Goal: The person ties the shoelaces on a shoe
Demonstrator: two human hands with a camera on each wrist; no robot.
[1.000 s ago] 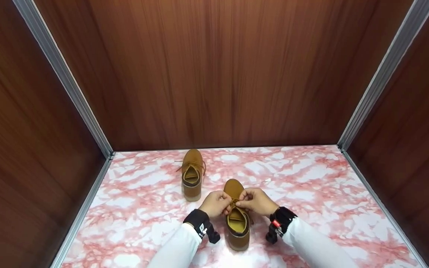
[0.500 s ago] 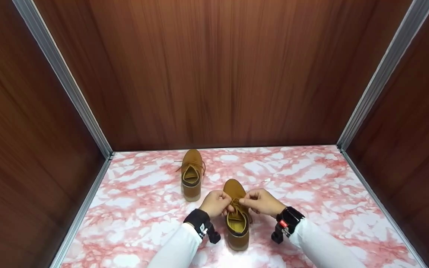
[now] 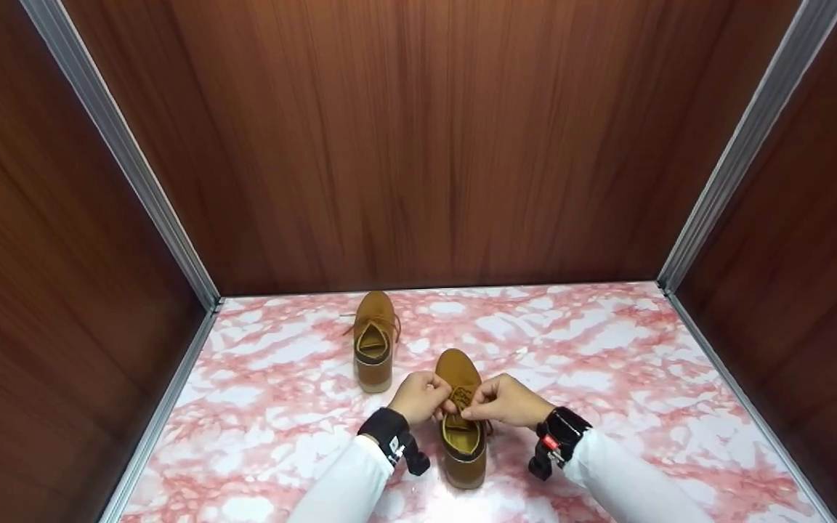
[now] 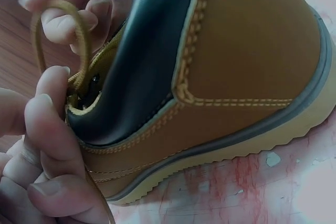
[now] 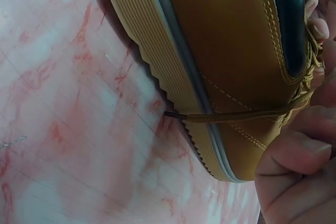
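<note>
A tan lace-up shoe [image 3: 464, 450] stands upright, toe pointing away, between my two hands. My left hand [image 3: 421, 396] pinches its brown shoelace at the left of the lacing. From the right side my right hand [image 3: 511, 402] pinches the lace too, close above the shoe's opening. In the left wrist view a loop of shoelace [image 4: 60, 6] rises between the fingers of both hands, beside the black padded collar [image 4: 142, 72]. In the right wrist view a loose lace end [image 5: 231, 117] with a dark tip hangs across the shoe's side. The knot itself is partly hidden by fingers.
The matching tan shoe [image 3: 375, 341] stands farther back on the left, its laces spread to both sides. Both rest on a red-and-white marbled surface [image 3: 280, 436]. Brown wood-grain panels [image 3: 418, 145] with grey metal edging enclose the back and sides.
My right hand first moved outward to the right, then came down nearer the shoe's opening. The left hand has stayed almost still, and neither shoe has moved.
</note>
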